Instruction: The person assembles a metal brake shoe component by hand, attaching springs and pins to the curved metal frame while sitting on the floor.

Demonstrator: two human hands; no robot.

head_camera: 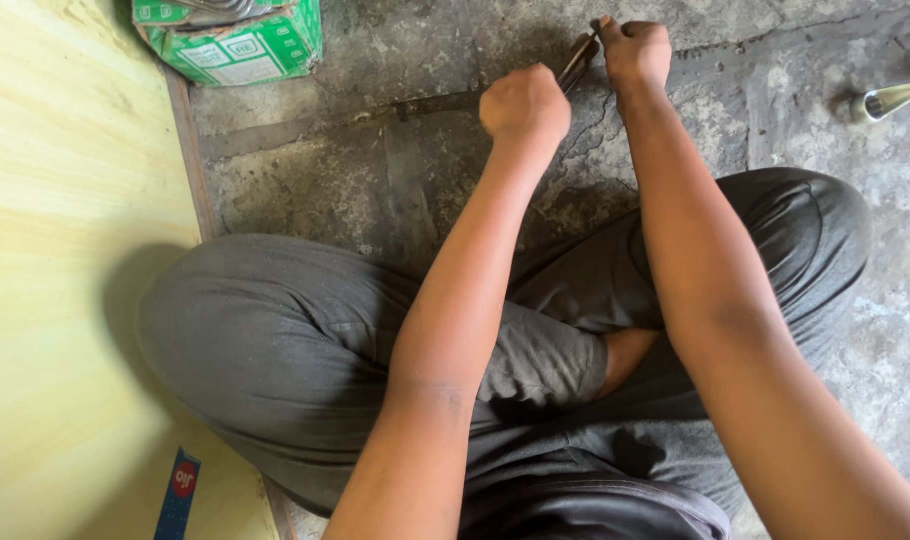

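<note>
Item: dark pliers-like tool (579, 60), probably; view poor. Your left hand (524, 102) fisted on its handle, right hand (634, 52) fingers pinching the tip. A slip could nip them.

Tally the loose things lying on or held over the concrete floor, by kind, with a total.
Dark metal tool gripped by left hand and right hand, pliers-like: 1
Green and white cardboard box: 1
Brush with a pale handle, at the right edge: 1
Pale yellow board: 1
Blue strip lying on the board: 1
Total: 5
</note>
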